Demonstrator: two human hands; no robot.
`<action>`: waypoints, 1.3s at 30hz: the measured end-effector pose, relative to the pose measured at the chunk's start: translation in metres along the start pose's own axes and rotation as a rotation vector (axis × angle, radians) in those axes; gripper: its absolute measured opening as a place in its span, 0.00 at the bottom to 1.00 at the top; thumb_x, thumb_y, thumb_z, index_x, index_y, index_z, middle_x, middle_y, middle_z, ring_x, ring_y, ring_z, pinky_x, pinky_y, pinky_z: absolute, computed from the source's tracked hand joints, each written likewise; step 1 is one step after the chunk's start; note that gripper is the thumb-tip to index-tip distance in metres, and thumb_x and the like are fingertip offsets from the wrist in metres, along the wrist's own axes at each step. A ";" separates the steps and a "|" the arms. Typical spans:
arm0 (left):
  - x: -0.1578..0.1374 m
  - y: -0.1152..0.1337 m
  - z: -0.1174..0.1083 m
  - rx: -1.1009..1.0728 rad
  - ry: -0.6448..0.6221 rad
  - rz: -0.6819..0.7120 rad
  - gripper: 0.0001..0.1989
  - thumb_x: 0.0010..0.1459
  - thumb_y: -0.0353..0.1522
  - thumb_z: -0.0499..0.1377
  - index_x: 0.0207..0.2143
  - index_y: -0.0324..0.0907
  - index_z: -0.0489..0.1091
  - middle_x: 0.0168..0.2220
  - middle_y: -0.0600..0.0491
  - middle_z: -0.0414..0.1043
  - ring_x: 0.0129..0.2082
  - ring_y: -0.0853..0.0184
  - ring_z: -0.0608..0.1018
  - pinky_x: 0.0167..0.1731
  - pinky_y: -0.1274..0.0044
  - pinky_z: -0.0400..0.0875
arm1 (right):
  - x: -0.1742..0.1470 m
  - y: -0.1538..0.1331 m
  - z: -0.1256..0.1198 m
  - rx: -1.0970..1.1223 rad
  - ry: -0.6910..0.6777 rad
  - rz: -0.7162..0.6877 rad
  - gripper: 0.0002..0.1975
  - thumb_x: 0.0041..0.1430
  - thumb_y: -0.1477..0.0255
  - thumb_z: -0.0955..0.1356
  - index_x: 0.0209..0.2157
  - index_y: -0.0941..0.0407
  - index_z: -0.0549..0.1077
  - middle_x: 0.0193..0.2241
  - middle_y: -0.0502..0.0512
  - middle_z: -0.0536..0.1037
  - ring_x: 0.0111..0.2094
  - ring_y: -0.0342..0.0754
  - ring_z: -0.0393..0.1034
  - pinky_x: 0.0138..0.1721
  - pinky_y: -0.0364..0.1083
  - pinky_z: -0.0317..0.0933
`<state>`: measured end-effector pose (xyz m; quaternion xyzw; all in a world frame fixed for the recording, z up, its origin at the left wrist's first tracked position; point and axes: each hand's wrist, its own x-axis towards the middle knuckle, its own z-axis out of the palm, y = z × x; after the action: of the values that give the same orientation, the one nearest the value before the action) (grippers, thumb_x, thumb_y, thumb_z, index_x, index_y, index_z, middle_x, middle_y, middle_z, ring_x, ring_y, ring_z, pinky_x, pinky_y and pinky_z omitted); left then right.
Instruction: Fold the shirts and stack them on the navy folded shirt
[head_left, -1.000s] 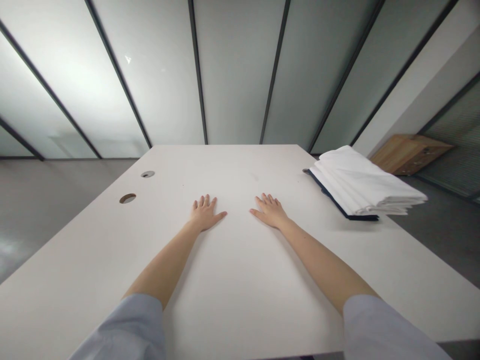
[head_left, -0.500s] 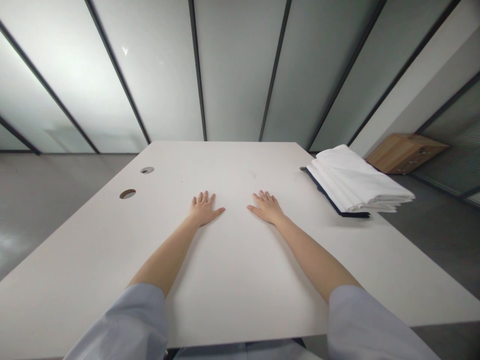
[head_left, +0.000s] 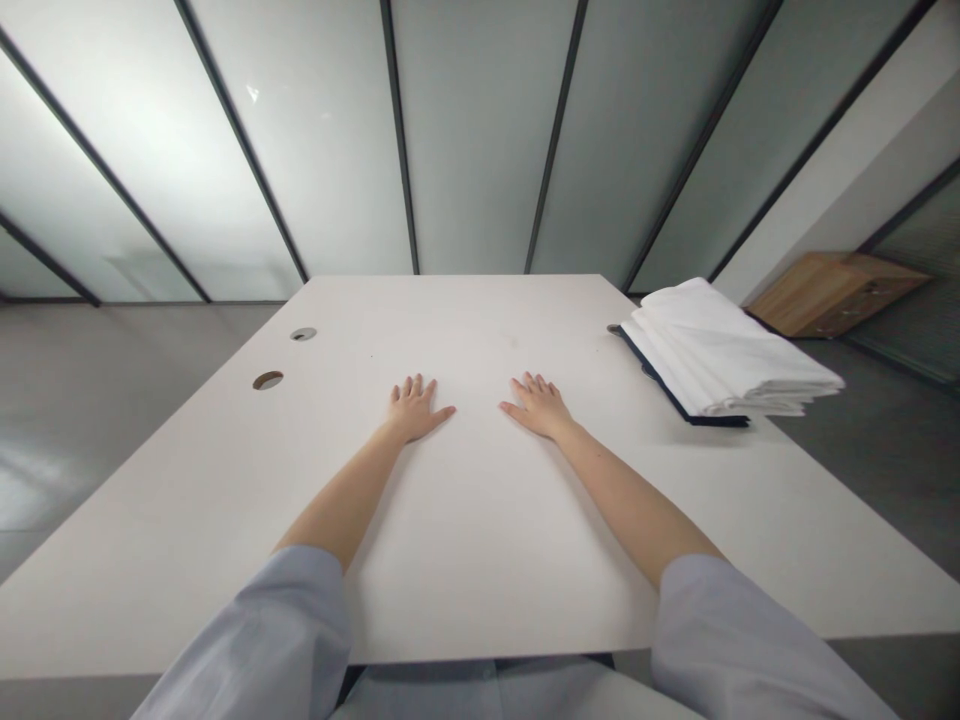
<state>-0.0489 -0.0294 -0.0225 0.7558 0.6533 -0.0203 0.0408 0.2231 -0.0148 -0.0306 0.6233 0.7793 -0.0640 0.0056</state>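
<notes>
Palm down on the white table (head_left: 480,540), my left hand (head_left: 414,407) lies with its fingers spread and holds nothing. My right hand (head_left: 538,406) rests flat in the same way, a short gap to the right of the left one, thumbs pointing toward each other. Off to the right of my right hand sits a stack of folded white cloth (head_left: 724,345). Beneath it a dark navy folded item (head_left: 679,405) shows along its left and front edges; its kind is hidden by the white cloth. Neither hand touches the stack.
Two round holes pierce the table at the left, one open hole (head_left: 268,381) and one with a grey cover (head_left: 303,334). The stack overhangs the table's right edge. A wooden cabinet (head_left: 832,292) stands on the floor beyond. Frosted glass panels (head_left: 480,140) rise behind the table.
The view has shifted slightly, so everything sits a little higher and further right in the picture. Both hands stay flat in place on the table, and the stack has not moved.
</notes>
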 end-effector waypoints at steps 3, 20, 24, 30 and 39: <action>-0.001 0.001 0.000 0.006 0.004 -0.007 0.46 0.56 0.61 0.36 0.68 0.41 0.45 0.69 0.42 0.39 0.68 0.50 0.46 0.63 0.60 0.43 | 0.000 0.000 0.000 0.000 -0.002 0.000 0.42 0.60 0.43 0.50 0.67 0.56 0.49 0.68 0.63 0.44 0.67 0.62 0.37 0.63 0.58 0.34; 0.000 0.000 0.001 0.004 0.002 0.001 0.46 0.56 0.61 0.36 0.68 0.41 0.44 0.69 0.41 0.38 0.68 0.49 0.45 0.62 0.59 0.43 | -0.001 -0.001 -0.001 0.002 -0.010 0.010 0.42 0.60 0.43 0.50 0.67 0.55 0.49 0.68 0.63 0.44 0.67 0.62 0.37 0.63 0.58 0.34; -0.002 0.001 -0.001 0.000 -0.003 -0.001 0.46 0.56 0.61 0.36 0.68 0.41 0.44 0.69 0.41 0.39 0.68 0.49 0.45 0.62 0.59 0.43 | -0.003 -0.003 -0.004 0.004 -0.013 0.009 0.42 0.60 0.44 0.50 0.67 0.56 0.49 0.68 0.64 0.44 0.67 0.62 0.37 0.63 0.58 0.34; -0.002 0.001 -0.002 0.000 -0.007 -0.003 0.46 0.56 0.60 0.37 0.68 0.41 0.44 0.69 0.41 0.38 0.68 0.49 0.45 0.63 0.59 0.43 | -0.003 -0.004 -0.004 -0.006 -0.018 0.012 0.41 0.61 0.44 0.50 0.67 0.56 0.48 0.68 0.63 0.44 0.67 0.62 0.37 0.63 0.58 0.34; -0.002 0.000 0.000 -0.007 0.001 -0.002 0.46 0.56 0.60 0.36 0.68 0.41 0.45 0.69 0.41 0.38 0.68 0.50 0.44 0.63 0.59 0.42 | 0.000 -0.002 -0.001 -0.002 -0.005 0.007 0.42 0.60 0.43 0.50 0.67 0.56 0.49 0.68 0.64 0.45 0.67 0.62 0.38 0.63 0.58 0.35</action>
<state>-0.0487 -0.0312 -0.0222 0.7550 0.6541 -0.0176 0.0431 0.2214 -0.0154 -0.0298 0.6260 0.7771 -0.0645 0.0084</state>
